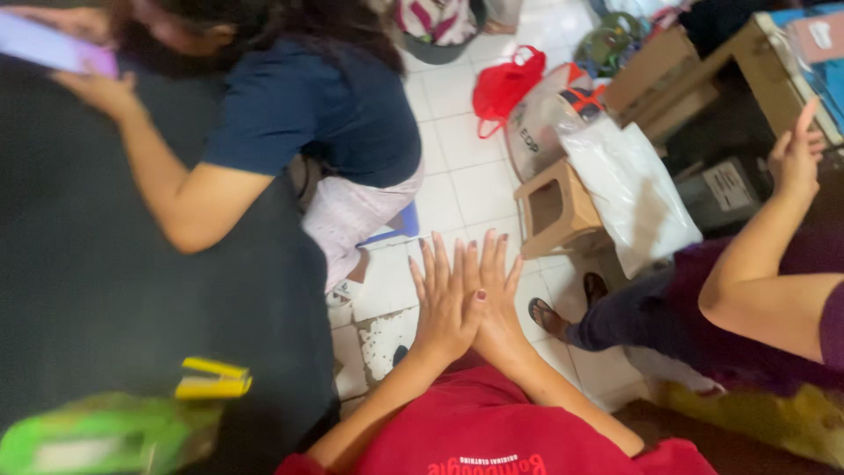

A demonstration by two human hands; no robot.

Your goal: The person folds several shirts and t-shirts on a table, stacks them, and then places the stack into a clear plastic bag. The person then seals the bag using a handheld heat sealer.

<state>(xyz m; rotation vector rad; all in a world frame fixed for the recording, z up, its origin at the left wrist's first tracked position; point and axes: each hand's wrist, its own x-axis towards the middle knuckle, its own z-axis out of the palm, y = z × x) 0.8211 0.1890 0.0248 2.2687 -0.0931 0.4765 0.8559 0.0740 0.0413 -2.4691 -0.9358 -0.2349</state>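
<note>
— Black cloth (132, 290) is seen spread across the left, is it not? What is laid on it?

— A yellow stapler (214, 378) is found near its lower edge, with a blurred green object (97, 435) just beside it, well apart from the hands. A seated person in a dark blue top (325, 97) is bent over the cloth, and a lilac phone (53, 46) is held up at the far left.

— And how are the hands placed?

— The left hand (446, 303) and the right hand (497, 295) are pressed together palm to palm at the centre, fingers stretched out flat and pointed away; nothing is gripped by either. A red garment (492, 422) is worn below the wrists.

— What is seen beyond them?

— White floor tiles (466, 185) are seen under the fingertips. Further right, a small tan stool (556, 211) is set beside a white plastic bag (629, 189), with a red bag (505, 84) behind. At the far right, another person's raised arm (765, 255) is shown.
</note>
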